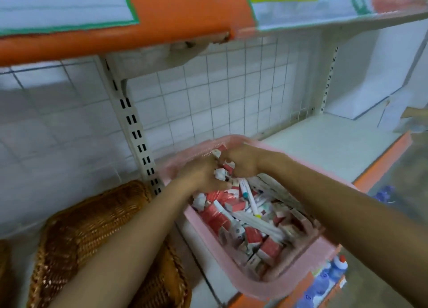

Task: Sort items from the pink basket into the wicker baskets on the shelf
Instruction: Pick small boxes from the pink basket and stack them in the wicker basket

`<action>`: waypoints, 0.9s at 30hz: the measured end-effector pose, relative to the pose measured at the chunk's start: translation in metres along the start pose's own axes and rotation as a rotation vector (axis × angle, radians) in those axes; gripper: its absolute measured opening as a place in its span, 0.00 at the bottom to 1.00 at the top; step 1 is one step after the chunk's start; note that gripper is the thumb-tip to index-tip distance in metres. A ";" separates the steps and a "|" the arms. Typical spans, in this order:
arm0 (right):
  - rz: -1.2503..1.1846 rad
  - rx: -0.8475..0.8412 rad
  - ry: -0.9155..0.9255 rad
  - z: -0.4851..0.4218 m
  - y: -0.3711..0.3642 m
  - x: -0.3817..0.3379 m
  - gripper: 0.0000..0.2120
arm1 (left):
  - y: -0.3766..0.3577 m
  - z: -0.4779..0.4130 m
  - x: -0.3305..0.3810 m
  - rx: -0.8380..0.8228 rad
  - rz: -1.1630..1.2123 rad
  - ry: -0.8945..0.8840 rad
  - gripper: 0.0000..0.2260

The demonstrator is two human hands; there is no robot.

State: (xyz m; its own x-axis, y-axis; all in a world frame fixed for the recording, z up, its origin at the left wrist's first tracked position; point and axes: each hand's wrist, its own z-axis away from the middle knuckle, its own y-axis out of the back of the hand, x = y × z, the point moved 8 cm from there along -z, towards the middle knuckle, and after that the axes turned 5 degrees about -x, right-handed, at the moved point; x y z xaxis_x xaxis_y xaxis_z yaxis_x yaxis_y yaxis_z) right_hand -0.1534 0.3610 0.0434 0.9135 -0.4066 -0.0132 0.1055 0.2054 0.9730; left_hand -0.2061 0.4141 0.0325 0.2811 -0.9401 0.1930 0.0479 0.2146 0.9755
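A pink basket stands on the white shelf, full of small red-and-white boxes and white pens. Both my hands are over its far end. My left hand grips a bunch of the small boxes, and my right hand curls round more of them, the two hands close together. A brown wicker basket sits on the shelf to the left of the pink basket, partly hidden under my left forearm.
A white shelf stretches to the right, with an orange front edge. A wire grid backs the shelf. An orange-edged upper shelf hangs overhead. Blue bottles stand on a lower level at the bottom right.
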 end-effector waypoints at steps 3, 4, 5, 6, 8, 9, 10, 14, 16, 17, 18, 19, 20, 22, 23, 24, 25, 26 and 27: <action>0.050 -0.028 0.062 -0.008 0.002 -0.001 0.20 | -0.001 -0.001 0.001 -0.041 -0.020 0.054 0.23; 0.057 -0.032 0.080 -0.011 0.001 -0.001 0.18 | 0.000 -0.001 0.001 -0.037 -0.024 0.072 0.20; 0.061 -0.032 0.098 -0.014 -0.001 -0.001 0.17 | 0.000 -0.001 0.001 -0.023 -0.039 0.087 0.17; 0.056 -0.029 0.115 -0.017 -0.003 -0.002 0.16 | 0.001 -0.001 0.002 -0.002 -0.065 0.098 0.15; 0.035 -0.024 0.140 -0.021 -0.005 -0.004 0.14 | 0.002 -0.001 0.001 0.038 -0.108 0.130 0.16; 0.037 -0.026 0.154 -0.022 -0.007 -0.005 0.12 | 0.002 0.000 0.001 0.058 -0.109 0.150 0.15; 0.045 -0.022 0.171 -0.023 -0.009 -0.007 0.11 | 0.002 0.001 0.000 0.080 -0.105 0.171 0.15; 0.050 0.029 0.195 -0.024 -0.011 -0.007 0.10 | 0.001 0.001 0.002 0.128 -0.133 0.220 0.11; 0.013 0.051 0.192 -0.028 -0.012 -0.005 0.11 | -0.001 0.000 0.001 0.142 -0.134 0.214 0.12; -0.006 0.064 0.187 -0.028 -0.012 -0.003 0.10 | -0.002 0.001 0.002 0.154 -0.135 0.213 0.12; -0.023 0.081 0.181 -0.028 -0.012 -0.003 0.09 | -0.003 0.002 0.004 0.173 -0.131 0.209 0.13; -0.035 0.096 0.181 -0.025 -0.011 -0.003 0.07 | -0.003 0.004 0.005 0.194 -0.114 0.206 0.13; -0.048 0.111 0.185 -0.023 -0.009 -0.004 0.07 | -0.002 0.007 0.005 0.221 -0.085 0.204 0.12; -0.070 0.135 0.177 -0.015 -0.001 -0.006 0.10 | 0.001 0.014 0.003 0.269 -0.017 0.216 0.12; -0.083 0.150 0.169 -0.011 0.005 -0.005 0.10 | 0.003 0.018 0.002 0.299 0.010 0.230 0.12; -0.109 0.171 0.158 -0.007 0.011 -0.003 0.10 | 0.007 0.023 0.000 0.332 0.042 0.249 0.12; -0.150 0.188 0.145 -0.004 0.018 -0.001 0.11 | 0.010 0.029 -0.002 0.365 0.088 0.270 0.11; -0.200 0.194 0.134 0.000 0.024 0.000 0.11 | 0.014 0.034 -0.003 0.396 0.148 0.286 0.11; -0.249 0.195 0.132 0.006 0.030 0.001 0.11 | 0.017 0.040 -0.002 0.423 0.221 0.293 0.10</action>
State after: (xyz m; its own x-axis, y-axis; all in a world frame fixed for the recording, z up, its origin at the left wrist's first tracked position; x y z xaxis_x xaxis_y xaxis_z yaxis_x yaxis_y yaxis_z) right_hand -0.1518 0.3613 0.0736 0.9135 -0.3018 -0.2727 0.2658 -0.0646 0.9619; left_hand -0.2439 0.4090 0.0525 0.4985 -0.7587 0.4195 -0.4146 0.2163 0.8839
